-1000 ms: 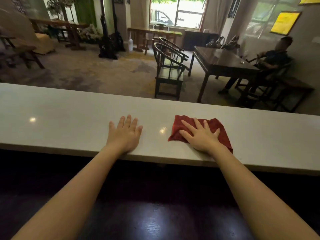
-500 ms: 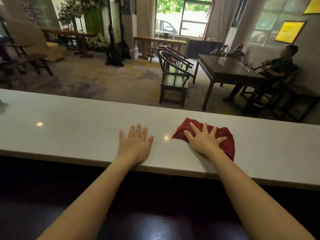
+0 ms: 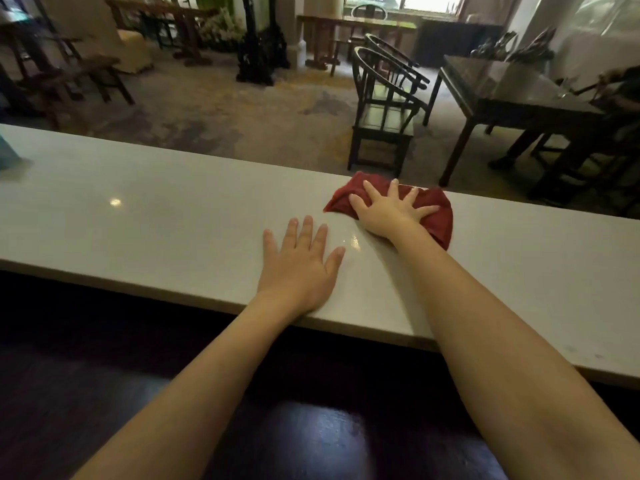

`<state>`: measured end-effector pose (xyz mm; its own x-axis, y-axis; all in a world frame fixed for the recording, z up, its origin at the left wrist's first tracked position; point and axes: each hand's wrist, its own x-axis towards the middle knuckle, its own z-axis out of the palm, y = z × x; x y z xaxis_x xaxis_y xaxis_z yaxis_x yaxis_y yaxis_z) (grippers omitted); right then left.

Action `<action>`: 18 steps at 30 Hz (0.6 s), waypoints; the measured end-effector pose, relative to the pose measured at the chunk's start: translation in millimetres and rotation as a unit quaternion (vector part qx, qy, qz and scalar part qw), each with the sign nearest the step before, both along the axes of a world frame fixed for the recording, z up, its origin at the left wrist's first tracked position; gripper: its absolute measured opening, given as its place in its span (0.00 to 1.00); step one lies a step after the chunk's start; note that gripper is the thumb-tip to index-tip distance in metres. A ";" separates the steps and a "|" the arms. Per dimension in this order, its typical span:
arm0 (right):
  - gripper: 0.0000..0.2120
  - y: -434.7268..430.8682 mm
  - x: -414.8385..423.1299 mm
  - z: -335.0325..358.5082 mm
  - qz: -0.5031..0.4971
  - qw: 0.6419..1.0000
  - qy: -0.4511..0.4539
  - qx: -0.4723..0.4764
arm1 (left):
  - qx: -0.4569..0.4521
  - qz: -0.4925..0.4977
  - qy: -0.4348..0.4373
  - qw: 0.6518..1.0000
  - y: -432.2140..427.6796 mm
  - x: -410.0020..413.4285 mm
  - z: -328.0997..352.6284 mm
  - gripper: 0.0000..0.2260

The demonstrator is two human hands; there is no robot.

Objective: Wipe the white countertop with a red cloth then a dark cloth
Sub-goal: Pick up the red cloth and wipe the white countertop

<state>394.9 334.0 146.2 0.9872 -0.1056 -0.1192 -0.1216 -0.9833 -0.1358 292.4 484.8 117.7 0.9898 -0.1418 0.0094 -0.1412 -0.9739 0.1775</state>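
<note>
Since half a second ago, right hand (image 3: 388,211) and red cloth (image 3: 434,211) have slid from mid-counter out to the far edge of the white countertop (image 3: 156,216). Right hand lies flat on the cloth, fingers spread wide, pressing down rather than gripping; cloth bunched under the palm, its far side at the counter's far rim. Left hand (image 3: 299,268) rests palm-down on bare countertop near the front edge, fingers extended and slightly apart, holding nothing, just beside and nearer than the right. Dark chair (image 3: 381,116) stands on the floor beyond. Pale blue object (image 3: 7,152) at far left, cut off by frame.
</note>
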 end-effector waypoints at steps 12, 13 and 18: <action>0.27 21.1 -20.4 5.0 0.155 0.988 0.012 0.021 | -0.002 0.036 0.023 0.999 1.4 -0.8 3.9 0.37; 0.27 23.3 -26.6 5.1 0.161 0.987 0.010 0.022 | 0.004 0.043 0.028 0.999 5.4 -1.0 4.4 0.37; 0.28 33.9 -53.5 4.8 0.187 0.982 0.007 0.018 | 0.020 0.078 0.023 0.996 52.1 -10.1 3.4 0.37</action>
<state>341.4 367.9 151.0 0.9543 0.2687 -0.1308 0.2452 -0.9542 -0.1713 282.3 536.9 121.1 0.9992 0.0149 -0.0382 0.0201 -0.9898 0.1408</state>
